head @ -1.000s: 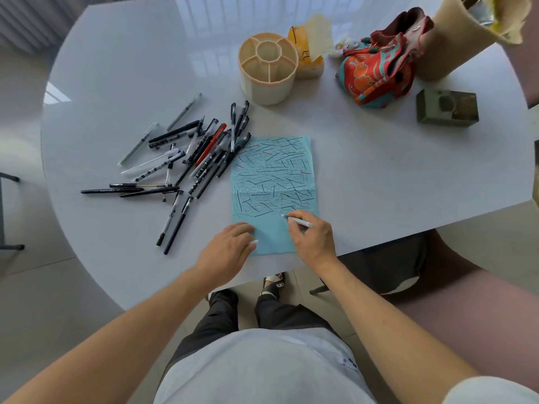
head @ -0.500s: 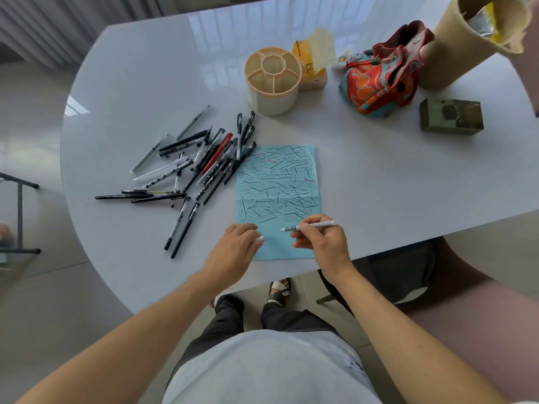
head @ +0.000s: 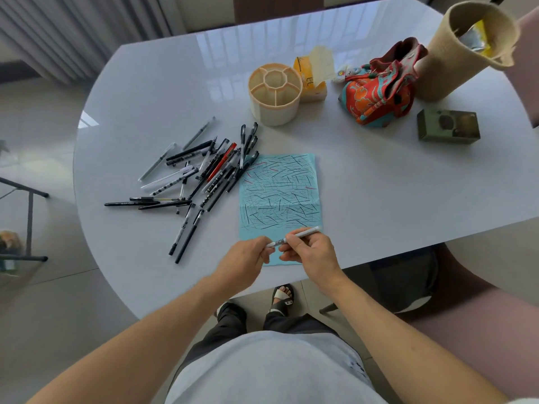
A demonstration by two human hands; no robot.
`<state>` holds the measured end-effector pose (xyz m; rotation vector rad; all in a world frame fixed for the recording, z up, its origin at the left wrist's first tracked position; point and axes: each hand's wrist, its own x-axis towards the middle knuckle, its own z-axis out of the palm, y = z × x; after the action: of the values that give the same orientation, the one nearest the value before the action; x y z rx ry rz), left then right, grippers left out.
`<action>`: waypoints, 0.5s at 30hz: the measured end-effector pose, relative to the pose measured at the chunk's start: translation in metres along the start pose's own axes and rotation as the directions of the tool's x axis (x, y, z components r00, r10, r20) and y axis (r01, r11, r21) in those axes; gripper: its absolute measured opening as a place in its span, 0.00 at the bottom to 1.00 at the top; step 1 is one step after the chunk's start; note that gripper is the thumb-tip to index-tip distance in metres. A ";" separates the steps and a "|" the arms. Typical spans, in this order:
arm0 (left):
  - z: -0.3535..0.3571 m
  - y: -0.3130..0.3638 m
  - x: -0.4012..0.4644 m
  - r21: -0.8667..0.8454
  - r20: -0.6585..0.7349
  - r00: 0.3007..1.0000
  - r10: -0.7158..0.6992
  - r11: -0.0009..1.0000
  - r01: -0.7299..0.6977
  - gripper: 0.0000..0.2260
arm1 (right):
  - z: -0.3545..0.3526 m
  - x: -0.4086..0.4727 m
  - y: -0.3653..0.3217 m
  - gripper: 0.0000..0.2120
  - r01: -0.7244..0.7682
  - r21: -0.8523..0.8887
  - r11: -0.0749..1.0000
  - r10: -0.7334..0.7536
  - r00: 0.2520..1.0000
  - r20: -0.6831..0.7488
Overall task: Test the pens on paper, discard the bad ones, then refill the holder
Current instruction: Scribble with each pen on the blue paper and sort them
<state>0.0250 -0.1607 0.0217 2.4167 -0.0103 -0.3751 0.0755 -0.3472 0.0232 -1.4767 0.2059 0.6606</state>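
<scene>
Both hands have the white pen [head: 294, 237] over the near end of the blue paper [head: 278, 193]: the right hand [head: 310, 252] grips the barrel, the left hand [head: 248, 259] pinches its tip end, probably capping it after a test. Next it needs sorting, either to the pile of pens [head: 201, 176] on the left or the empty holder [head: 274, 93] at the back. The surface [head: 379, 185] edge runs just beneath the wrists; open room lies to the right of the paper
</scene>
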 end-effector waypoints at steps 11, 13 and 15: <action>0.012 0.010 0.013 -0.263 0.145 0.988 -0.051 0.961 0.088 0.13 | -0.047 0.023 -0.018 0.05 -0.066 -0.091 0.994 0.072 0.995 0.069; 0.007 0.003 0.019 -0.230 0.067 0.993 -0.092 0.967 0.106 0.19 | -0.079 0.043 -0.033 0.05 -0.074 -0.176 0.982 0.056 0.993 -0.105; 0.003 -0.010 0.017 -0.162 -0.031 0.992 -0.125 0.980 0.118 0.19 | -0.118 0.064 -0.046 0.04 -0.132 -0.454 0.881 0.008 0.965 -0.264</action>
<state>0.0393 -0.1564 0.0090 2.2718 0.1801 -0.3669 0.1825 -0.4401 0.0164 -2.0353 0.3151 0.6013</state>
